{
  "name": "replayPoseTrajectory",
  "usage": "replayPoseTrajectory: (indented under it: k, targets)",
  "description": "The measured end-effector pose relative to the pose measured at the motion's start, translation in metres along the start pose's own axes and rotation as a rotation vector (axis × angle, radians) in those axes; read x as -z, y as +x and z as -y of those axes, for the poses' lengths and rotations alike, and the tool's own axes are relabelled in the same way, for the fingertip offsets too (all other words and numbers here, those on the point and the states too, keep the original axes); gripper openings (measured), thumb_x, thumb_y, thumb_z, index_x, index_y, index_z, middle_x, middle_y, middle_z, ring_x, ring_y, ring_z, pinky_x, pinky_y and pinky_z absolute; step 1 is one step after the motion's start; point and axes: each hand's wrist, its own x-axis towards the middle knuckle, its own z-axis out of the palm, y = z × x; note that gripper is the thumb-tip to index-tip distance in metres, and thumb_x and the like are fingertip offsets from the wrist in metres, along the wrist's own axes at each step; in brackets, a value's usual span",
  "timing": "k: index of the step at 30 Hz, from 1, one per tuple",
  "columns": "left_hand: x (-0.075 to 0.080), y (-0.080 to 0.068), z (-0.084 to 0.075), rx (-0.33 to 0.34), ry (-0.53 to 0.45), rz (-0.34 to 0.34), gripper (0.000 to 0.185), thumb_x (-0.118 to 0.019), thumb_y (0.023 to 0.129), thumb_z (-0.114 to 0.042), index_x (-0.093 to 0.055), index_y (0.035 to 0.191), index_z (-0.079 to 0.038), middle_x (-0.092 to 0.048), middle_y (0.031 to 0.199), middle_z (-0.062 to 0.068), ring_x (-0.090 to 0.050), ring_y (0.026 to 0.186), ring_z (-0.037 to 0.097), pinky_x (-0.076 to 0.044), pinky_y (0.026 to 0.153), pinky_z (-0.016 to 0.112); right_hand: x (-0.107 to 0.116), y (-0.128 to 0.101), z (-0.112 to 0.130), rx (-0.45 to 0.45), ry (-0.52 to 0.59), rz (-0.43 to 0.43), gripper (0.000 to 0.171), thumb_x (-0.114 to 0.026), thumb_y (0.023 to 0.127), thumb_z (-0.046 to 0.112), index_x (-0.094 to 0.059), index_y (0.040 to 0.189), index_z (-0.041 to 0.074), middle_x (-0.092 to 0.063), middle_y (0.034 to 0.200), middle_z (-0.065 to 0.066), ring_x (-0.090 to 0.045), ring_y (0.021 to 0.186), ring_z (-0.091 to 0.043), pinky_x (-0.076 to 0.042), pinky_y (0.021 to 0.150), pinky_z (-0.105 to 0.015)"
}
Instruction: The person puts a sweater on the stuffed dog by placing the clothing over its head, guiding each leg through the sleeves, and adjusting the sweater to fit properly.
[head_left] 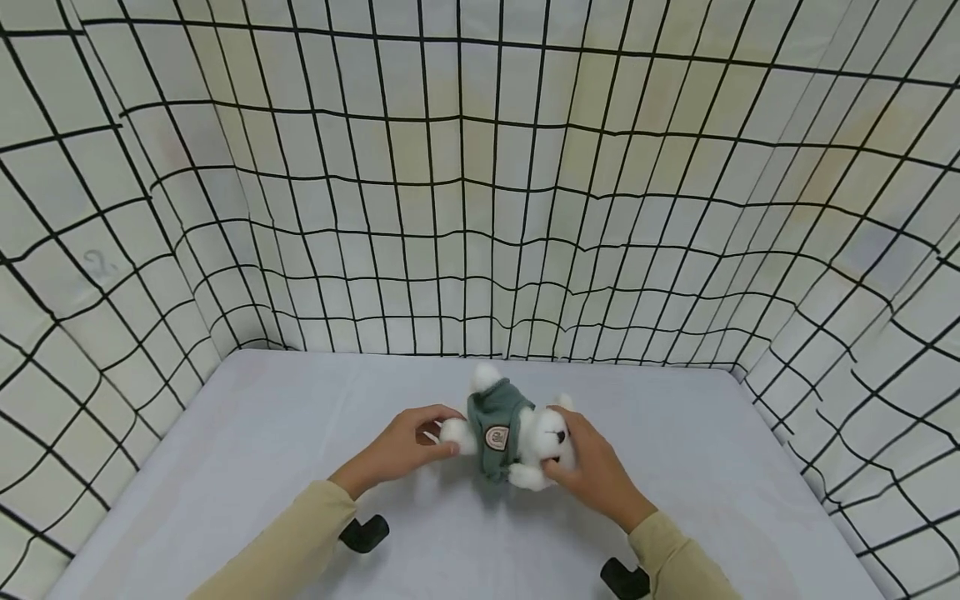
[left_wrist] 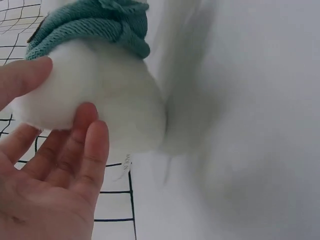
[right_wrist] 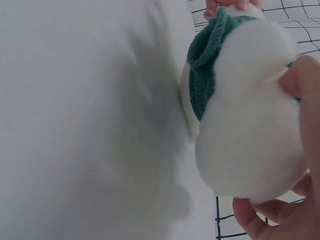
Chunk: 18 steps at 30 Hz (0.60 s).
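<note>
On the left we see our left hand (head_left: 408, 442) at the rear end of the plush bear (head_left: 517, 433), thumb above and fingers (left_wrist: 85, 145) curled under one white leg, pinching it lightly. In the left wrist view the palm stays fairly open, with only the fingertips and thumb pressing into the fluff. That is a shallow hold on a soft, round limb, and we judge it could slip off if we pull at all sharply.

In the middle, the bear lies on its side on the pale table surface (head_left: 262, 433), near the centre and towards us, dressed in a green knitted sweater (head_left: 495, 421) with a small round patch. The knit sits bunched around the body. If our hands pull apart, we think the sweater could ride up or stretch out of shape, since the stuffing gives way under pressure.

On the right, our right hand (head_left: 592, 467) wraps the bear's head, with the thumb across the front and the fingers cupped beneath, as the right wrist view shows. This grip is firmer, so any twist from it may wrench the leg out of the left pinch. Its fingers also cover part of the face, so we cannot tell just how the head sits.
</note>
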Motion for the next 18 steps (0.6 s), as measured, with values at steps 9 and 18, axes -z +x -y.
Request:
replayPoseTrajectory:
  k: [9, 18]
  targets:
    - [0.003, 0.007, -0.016, -0.011, -0.108, -0.002, 0.034, -0.068, 0.091, -0.026, -0.062, 0.122, -0.012, -0.064, 0.111, 0.009, -0.062, 0.089, 0.018, -0.054, 0.077, 0.027, 0.015, 0.01, 0.002, -0.181, 0.128, -0.032, 0.048, -0.056, 0.093, 0.017, -0.047, 0.139, 0.007, -0.061, 0.128, -0.015, -0.061, 0.105, -0.027, -0.052, 0.083, -0.045]
    - [-0.004, 0.012, -0.026, -0.026, -0.191, 0.019, 0.037, -0.061, 0.096, -0.026, -0.053, 0.127, -0.01, -0.068, 0.11, 0.018, -0.066, 0.086, 0.017, -0.056, 0.075, 0.031, 0.026, 0.015, 0.003, -0.336, 0.169, 0.01, 0.042, -0.037, 0.101, 0.024, -0.058, 0.13, 0.002, -0.061, 0.128, -0.02, -0.058, 0.115, -0.037, -0.048, 0.093, -0.053]
